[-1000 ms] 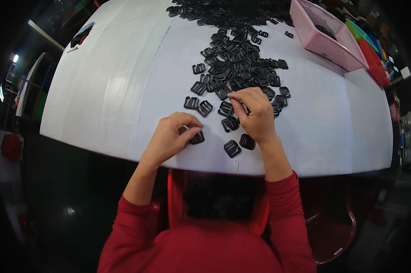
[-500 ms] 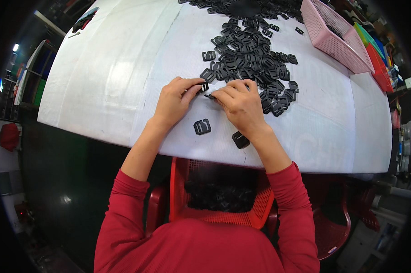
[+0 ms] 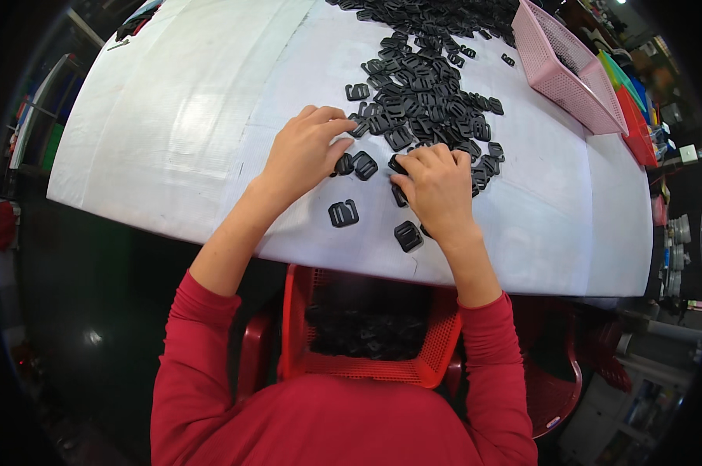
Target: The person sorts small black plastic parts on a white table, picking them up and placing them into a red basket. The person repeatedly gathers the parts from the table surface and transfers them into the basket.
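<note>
Black plastic strap buckles (image 3: 421, 93) lie in a loose heap on the white tabletop. At the heap's near left edge is my left hand (image 3: 307, 147), open, its index finger and thumb apart. Its fingertips reach a buckle at the heap, and two more buckles (image 3: 364, 165) lie just below them. My right hand (image 3: 442, 190) has its fingers curled, with a black buckle (image 3: 397, 164) at the tips of thumb and index finger. Another buckle shows partly under that hand. Nearer me lie a single open-sided buckle (image 3: 343, 213) and a solid-looking one (image 3: 408, 236).
A red plastic basket (image 3: 293, 326) with dark pieces inside stands below the table edge, before my body. On the table's far right are a pink perforated basket (image 3: 549, 74) and a red bin (image 3: 637, 128). A dark red chair (image 3: 557, 388) stands at lower right.
My hands have moved apart, the left fingers opening. Buckles now lie on the table between them. My right hand has shifted right and slightly down.
</note>
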Motion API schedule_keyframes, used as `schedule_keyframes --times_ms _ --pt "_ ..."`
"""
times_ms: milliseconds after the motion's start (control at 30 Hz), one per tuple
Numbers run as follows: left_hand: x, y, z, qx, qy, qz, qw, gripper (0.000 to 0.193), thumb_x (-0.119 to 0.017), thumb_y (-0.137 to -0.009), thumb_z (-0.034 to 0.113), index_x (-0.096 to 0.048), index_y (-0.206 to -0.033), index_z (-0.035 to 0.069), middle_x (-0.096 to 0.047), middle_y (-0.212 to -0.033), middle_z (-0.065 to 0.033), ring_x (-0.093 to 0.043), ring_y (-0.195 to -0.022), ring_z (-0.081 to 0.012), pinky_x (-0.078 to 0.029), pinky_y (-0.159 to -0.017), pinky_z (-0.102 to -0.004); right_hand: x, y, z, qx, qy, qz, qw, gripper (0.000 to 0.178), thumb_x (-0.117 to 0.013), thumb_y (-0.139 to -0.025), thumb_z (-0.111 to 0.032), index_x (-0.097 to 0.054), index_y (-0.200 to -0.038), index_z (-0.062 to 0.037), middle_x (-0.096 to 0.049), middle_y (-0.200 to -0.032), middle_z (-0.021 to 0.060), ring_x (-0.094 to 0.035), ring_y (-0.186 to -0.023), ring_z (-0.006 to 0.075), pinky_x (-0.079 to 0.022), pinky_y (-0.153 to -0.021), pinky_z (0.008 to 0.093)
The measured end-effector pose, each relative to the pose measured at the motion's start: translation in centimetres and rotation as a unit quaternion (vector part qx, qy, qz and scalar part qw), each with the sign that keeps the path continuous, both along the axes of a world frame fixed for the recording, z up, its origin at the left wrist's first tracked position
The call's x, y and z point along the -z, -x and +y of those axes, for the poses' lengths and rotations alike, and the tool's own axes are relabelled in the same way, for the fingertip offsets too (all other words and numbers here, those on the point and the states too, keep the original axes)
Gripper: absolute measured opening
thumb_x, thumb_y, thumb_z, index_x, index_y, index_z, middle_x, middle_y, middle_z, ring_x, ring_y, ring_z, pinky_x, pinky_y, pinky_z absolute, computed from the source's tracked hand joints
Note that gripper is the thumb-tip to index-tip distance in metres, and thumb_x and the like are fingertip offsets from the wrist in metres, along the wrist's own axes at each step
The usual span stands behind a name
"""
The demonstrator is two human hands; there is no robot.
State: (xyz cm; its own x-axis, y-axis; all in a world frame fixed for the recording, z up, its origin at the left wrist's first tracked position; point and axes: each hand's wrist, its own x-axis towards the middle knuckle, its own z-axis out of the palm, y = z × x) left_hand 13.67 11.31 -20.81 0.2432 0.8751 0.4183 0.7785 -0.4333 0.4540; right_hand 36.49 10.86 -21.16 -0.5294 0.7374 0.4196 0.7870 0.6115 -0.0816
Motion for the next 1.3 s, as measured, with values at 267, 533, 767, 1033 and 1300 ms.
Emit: schedule_keyframes --times_ms 267,533,767,1033,1300 --pt "2.1 -0.8 2.2 0.019 -0.043 0.065 0.997 0.026 -0.071 -0.084 0.019 -0.072 -0.108 0.009 -0.068 -0.099 -0.0030 -0.060 -0.094 -0.0234 -0.049 -0.081 -0.0354 -0.3 0.1 1.0 0.002 0.134 0.163 0.977 0.025 -0.077 -0.079 -0.028 -0.075 -0.098 -0.0121 -0.068 -0.084 0.0020 -0.060 -0.084 0.0222 -0.041 -0.075 0.0373" --pt "0.9 -0.2 1.9 -0.025 0.146 -0.106 0.983 0.018 -0.067 -0.086 0.012 -0.073 -0.103 0.009 -0.067 -0.088 -0.0072 -0.061 -0.086 -0.0260 -0.050 -0.079 -0.0350 1.2 1.1 2.2 0.018 -0.003 0.063 0.998 0.028 -0.079 -0.075 -0.023 -0.073 -0.101 -0.0129 -0.065 -0.098 -0.0032 -0.056 -0.093 0.0183 -0.039 -0.080 0.0359" --pt "1.0 -0.4 1.6 0.016 -0.011 -0.061 0.998 0.020 -0.068 -0.083 0.006 -0.074 -0.101 0.011 -0.065 -0.104 -0.0048 -0.058 -0.100 -0.0252 -0.048 -0.085 -0.0367 0.2 -0.1 1.8 0.080 0.167 0.287 0.940 0.020 -0.076 -0.079 -0.017 -0.074 -0.099 -0.0108 -0.067 -0.075 0.0008 -0.060 -0.071 0.0171 -0.040 -0.075 0.0326" --pt "2.8 -3.4 2.7 0.144 -0.056 0.104 0.983 0.029 -0.063 -0.090 0.017 -0.068 -0.119 0.018 -0.062 -0.128 0.0011 -0.044 -0.135 -0.0244 -0.030 -0.110 -0.0562 0.3 -2.0 2.7 0.019 0.117 0.272 0.955 0.011 -0.075 -0.080 -0.016 -0.075 -0.088 -0.0088 -0.069 -0.084 0.0027 -0.061 -0.079 0.0224 -0.046 -0.067 0.0341" --pt "2.0 -3.5 2.7 0.078 -0.031 0.142 0.986 0.029 -0.061 -0.092 0.019 -0.068 -0.120 0.016 -0.060 -0.130 0.0009 -0.042 -0.137 -0.0240 -0.021 -0.111 -0.0665 0.1 -3.2 1.7 0.047 0.071 0.121 0.989 0.025 -0.080 -0.073 -0.027 -0.075 -0.094 -0.0136 -0.068 -0.092 -0.0019 -0.058 -0.093 0.0191 -0.039 -0.080 0.0359"
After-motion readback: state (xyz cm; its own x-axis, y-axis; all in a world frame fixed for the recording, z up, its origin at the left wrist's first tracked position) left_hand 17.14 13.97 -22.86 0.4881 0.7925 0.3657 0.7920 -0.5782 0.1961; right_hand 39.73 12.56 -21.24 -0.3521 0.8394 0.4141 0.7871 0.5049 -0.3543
